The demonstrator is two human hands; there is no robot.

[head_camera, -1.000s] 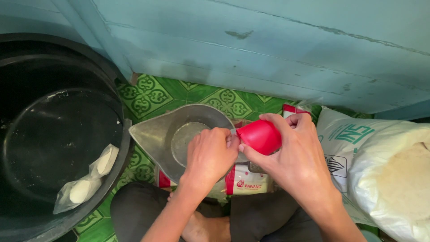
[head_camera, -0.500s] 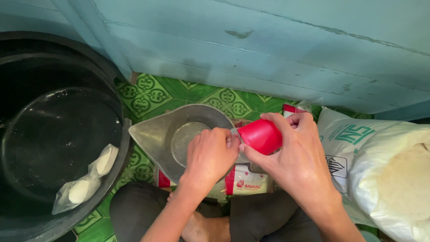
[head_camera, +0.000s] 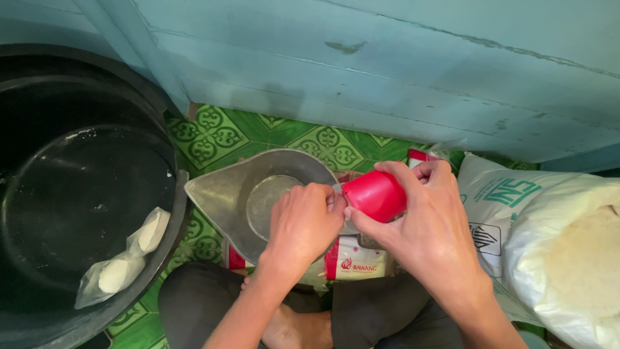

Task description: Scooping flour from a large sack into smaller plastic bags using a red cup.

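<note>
Nothing has shifted since earlier. Right hand [head_camera: 429,223] grips red cup [head_camera: 376,195], mouth hidden; left hand [head_camera: 302,225] fingers pinch its rim over metal jug [head_camera: 223,194] at 9 o'clock.

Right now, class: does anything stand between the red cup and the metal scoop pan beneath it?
Nothing visible does. The right hand holds the red cup tilted at the metal pan's rim; the left hand touches the cup's mouth, beside the opening.

Both forearms are seen bare, with no sleeves, rings or watch worn. Dark, plain trousers [head_camera: 213,304] are worn over the bent legs.
</note>
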